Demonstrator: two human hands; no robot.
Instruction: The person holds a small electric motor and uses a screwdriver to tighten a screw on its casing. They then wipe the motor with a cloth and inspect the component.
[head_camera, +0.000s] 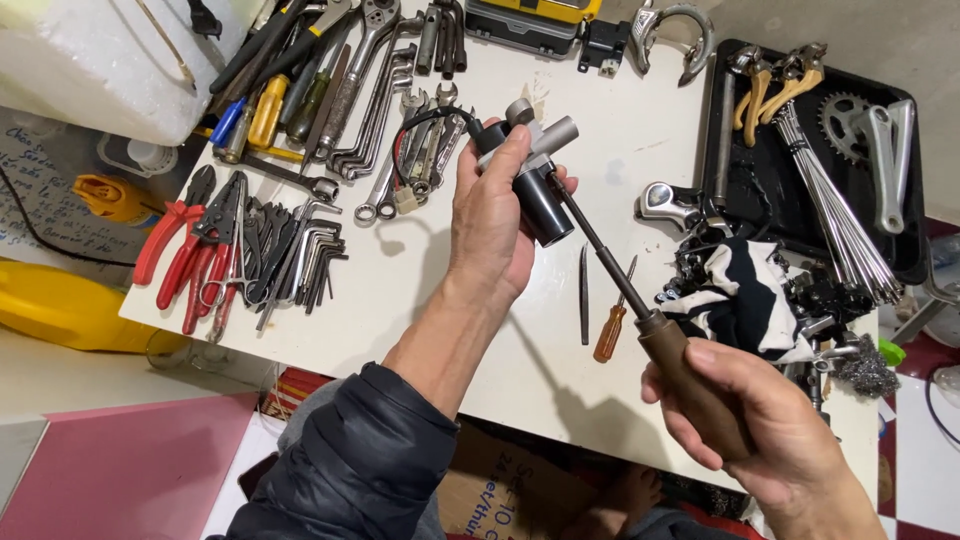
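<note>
My left hand grips a small black cylindrical part with grey metal fittings and a black cable looping off its top. It is held above the white table. My right hand is closed around the brown wooden handle of a long screwdriver. The screwdriver's dark shaft runs up and left, and its tip touches the black part near my left thumb. A dark padded sleeve covers my left forearm.
Wrenches, sockets and hex keys lie at the table's back left, red pliers at the left edge. A small orange screwdriver and a thin file lie mid-table. A black tray holds spokes, a chainring and levers. A striped rag sits by it.
</note>
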